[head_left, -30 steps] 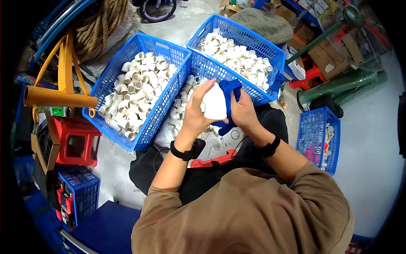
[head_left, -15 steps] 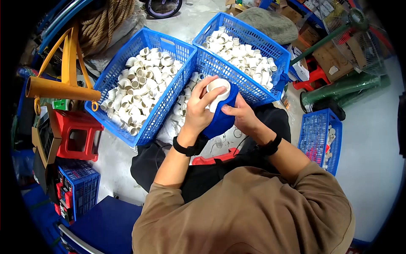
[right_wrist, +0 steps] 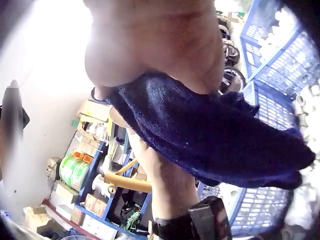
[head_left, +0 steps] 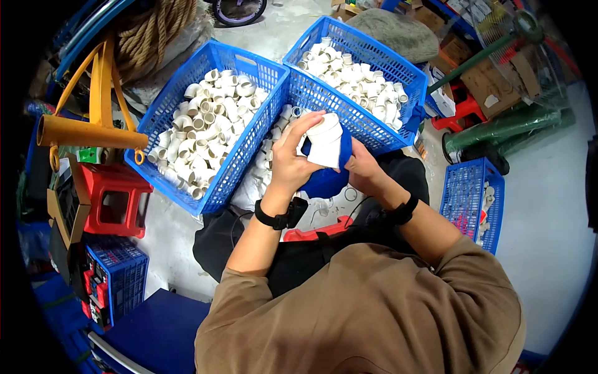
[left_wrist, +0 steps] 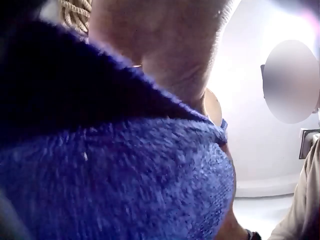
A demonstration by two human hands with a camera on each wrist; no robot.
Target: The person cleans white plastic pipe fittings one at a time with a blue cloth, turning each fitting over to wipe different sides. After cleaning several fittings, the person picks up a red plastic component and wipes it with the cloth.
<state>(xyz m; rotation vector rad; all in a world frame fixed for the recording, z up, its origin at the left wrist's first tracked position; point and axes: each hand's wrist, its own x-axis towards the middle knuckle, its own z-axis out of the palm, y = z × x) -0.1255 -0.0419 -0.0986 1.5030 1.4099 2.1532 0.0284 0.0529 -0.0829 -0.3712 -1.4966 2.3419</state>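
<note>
Gripping white fitting (head_left: 325, 140), left hand (head_left: 288, 164), blue cloth (head_left: 326, 184), right hand (head_left: 366, 169)

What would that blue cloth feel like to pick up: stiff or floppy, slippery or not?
Probably floppy: the blue cloth curves and bunches beside the white fitting in the left hand. Its fuzzy surface suggests it isn't very slippery. Its thin edge hints that it is light.

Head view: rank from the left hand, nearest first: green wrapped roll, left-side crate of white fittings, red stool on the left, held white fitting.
1. White fitting: held in the left hand.
2. Left-side crate: just left of that hand.
3. Red stool: farther left, beyond the crate.
4. Green wrapped roll: far right.
</note>
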